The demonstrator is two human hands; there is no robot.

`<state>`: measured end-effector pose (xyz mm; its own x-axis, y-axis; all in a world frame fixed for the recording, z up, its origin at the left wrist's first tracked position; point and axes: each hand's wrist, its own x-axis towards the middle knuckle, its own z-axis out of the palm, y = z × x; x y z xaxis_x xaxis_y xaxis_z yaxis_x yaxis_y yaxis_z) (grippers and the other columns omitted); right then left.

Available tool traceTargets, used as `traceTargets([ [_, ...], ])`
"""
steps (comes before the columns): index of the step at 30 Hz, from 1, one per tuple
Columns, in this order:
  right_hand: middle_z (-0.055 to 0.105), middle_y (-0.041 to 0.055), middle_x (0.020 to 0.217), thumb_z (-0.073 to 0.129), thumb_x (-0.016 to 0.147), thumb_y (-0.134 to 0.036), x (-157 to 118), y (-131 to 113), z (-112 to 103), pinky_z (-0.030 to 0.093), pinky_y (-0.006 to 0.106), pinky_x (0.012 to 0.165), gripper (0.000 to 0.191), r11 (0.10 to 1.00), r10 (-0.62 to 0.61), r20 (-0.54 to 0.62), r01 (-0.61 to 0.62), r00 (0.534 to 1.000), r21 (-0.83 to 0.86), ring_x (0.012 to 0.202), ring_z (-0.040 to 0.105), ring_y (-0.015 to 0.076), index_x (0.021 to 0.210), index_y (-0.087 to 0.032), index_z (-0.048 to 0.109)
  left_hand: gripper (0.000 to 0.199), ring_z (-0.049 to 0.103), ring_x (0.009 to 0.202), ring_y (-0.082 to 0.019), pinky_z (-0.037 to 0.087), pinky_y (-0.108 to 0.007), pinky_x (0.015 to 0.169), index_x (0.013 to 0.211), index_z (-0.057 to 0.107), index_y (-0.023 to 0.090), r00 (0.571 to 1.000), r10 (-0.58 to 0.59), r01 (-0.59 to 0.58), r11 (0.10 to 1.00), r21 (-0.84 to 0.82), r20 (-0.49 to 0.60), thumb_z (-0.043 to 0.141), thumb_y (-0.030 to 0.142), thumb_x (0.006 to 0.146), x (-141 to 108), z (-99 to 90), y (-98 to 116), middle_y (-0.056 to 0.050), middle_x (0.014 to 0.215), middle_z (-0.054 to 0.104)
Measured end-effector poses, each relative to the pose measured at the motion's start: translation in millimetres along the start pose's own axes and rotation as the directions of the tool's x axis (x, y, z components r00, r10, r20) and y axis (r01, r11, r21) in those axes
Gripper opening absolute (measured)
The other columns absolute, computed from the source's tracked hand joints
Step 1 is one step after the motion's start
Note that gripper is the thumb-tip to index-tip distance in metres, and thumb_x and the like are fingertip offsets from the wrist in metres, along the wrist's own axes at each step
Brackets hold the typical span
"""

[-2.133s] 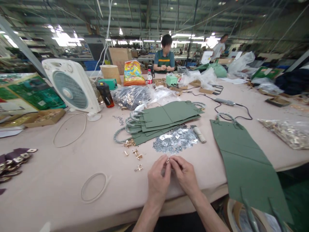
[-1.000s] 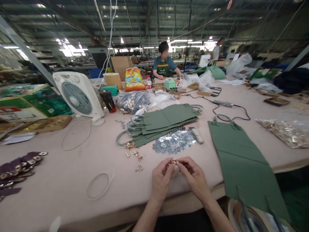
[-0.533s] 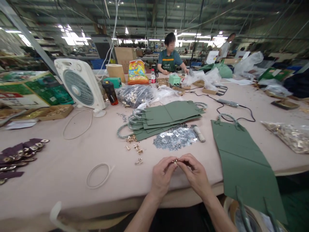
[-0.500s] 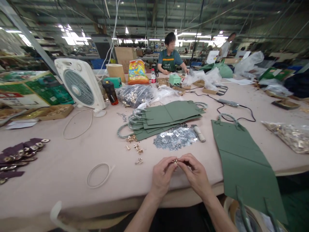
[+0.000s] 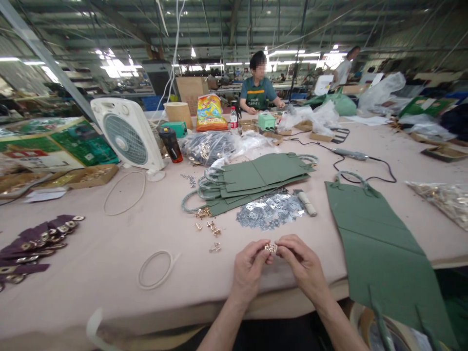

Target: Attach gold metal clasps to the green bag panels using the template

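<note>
So both hands are busy with one small gold fitting. Left hand is pinching it from one side, thumb and fingers together, and the right hand has the other side by the fingertips. It's up in front of the person, near the close edge of the counter. Looks to me like a handling/adjusting step on that one piece, though the fingers hide too much to say what's being turned or lined up.

Whatever the next move is, I'd say it calls for a light, steady pinch from both sides; a part that tiny could easily slip. More gold fittings lie loose just to the left, a pile of metal plates sits just beyond the hands, with stacked green panels behind it.
</note>
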<state>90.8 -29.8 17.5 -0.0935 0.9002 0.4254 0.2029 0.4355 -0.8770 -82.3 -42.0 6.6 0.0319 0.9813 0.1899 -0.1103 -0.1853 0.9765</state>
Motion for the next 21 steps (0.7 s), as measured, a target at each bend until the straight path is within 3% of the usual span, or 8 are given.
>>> traceTargets([
  [4,0.072,0.0071,0.093,0.066,0.099,-0.036,7.6,-8.3,-1.8,0.055,0.033,0.080,0.018,0.999,0.054,0.075,-0.054,0.996,0.003,0.088,0.068,0.0225,0.092,-0.023,0.076,0.028,0.071,0.076,-0.017,0.060,-0.029,0.076,0.118,0.078,0.021,0.997,0.069,-0.070,0.994,0.082,0.019,0.063,0.037,0.101,-2.4,1.4,6.0,-0.007,0.097,0.075],
  [10,0.067,0.0048,0.080,0.063,0.100,-0.046,10.5,-17.6,7.6,0.053,0.030,0.070,0.032,0.986,0.163,0.056,-0.165,0.985,0.030,0.076,0.062,0.0194,0.079,-0.021,0.070,0.029,0.068,0.079,-0.018,0.058,-0.031,0.079,0.118,0.078,0.022,0.995,0.098,-0.096,0.985,0.141,-0.009,0.061,0.038,0.102,-6.8,1.5,3.5,-0.007,0.092,0.074],
  [12,0.067,0.0048,0.079,0.062,0.100,-0.050,8.9,-12.9,10.2,0.053,0.030,0.067,0.035,0.964,0.232,0.052,-0.236,0.971,0.122,0.073,0.061,0.0186,0.086,-0.020,0.072,0.032,0.065,0.073,-0.016,0.056,-0.028,0.073,0.114,0.078,0.019,0.997,0.006,-0.006,1.000,-0.005,-0.079,0.068,0.044,0.097,-5.3,1.3,0.8,-0.006,0.086,0.073],
  [14,0.070,0.0063,0.084,0.061,0.100,-0.053,6.9,-6.9,12.1,0.055,0.030,0.069,0.036,0.931,0.295,0.017,-0.292,0.955,0.218,0.075,0.064,0.0192,0.101,-0.019,0.074,0.038,0.056,0.062,-0.010,0.051,-0.022,0.060,0.112,0.078,0.017,0.975,-0.148,0.101,0.960,-0.262,-0.166,0.077,0.047,0.089,-2.6,0.4,0.5,-0.004,0.084,0.072],
  [17,0.075,0.0101,0.103,0.075,0.091,-0.050,4.5,-3.8,17.8,0.060,0.033,0.080,0.039,0.902,0.341,0.006,-0.329,0.940,0.281,0.090,0.071,0.0227,0.116,-0.020,0.073,0.042,0.041,0.054,-0.001,0.036,-0.013,0.047,0.112,0.076,0.017,0.922,-0.329,0.142,0.779,-0.610,-0.206,0.087,0.044,0.081,0.4,-2.2,8.1,-0.005,0.100,0.071],
  [21,0.075,0.0118,0.114,0.082,0.086,-0.043,3.8,-17.2,34.9,0.061,0.036,0.089,0.038,0.914,0.282,0.099,-0.298,0.954,0.274,0.102,0.072,0.0260,0.115,-0.021,0.072,0.038,0.035,0.053,0.003,0.031,-0.008,0.045,0.109,0.076,0.018,0.916,-0.375,0.125,0.606,-0.786,-0.144,0.090,0.039,0.079,-1.3,-4.0,26.1,-0.003,0.107,0.067],
])
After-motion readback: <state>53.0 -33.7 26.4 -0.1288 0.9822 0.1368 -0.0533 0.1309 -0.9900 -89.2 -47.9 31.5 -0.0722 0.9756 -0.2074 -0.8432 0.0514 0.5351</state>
